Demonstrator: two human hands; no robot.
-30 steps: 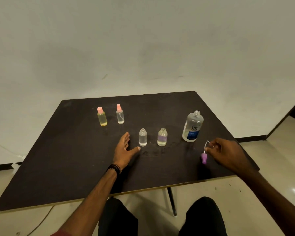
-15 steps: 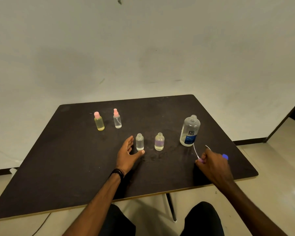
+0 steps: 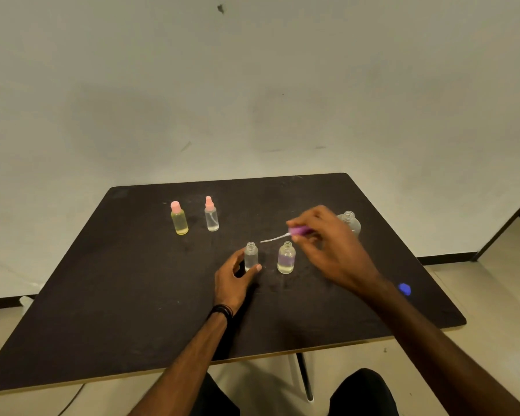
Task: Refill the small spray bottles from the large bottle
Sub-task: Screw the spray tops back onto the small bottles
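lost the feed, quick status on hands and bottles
Left hand gripping open clear bottle. Right hand holding purple spray top above it. Large bottle uncapped behind; nothing blocking.

Looks like a bare, sparsely furnished room, perhaps an office or test space, not a kitchen or shop. Shown by: 1 plain off-white scuffed wall (image 3: 252, 85) at 12 o'clock with a dark skirting strip (image 3: 445, 257), glossy cream floor tiles (image 3: 505, 295) at 3 o'clock, and 1 dark matte square-cornered tabletop (image 3: 132, 295) on a thin metal leg (image 3: 305, 376) at 6 o'clock.
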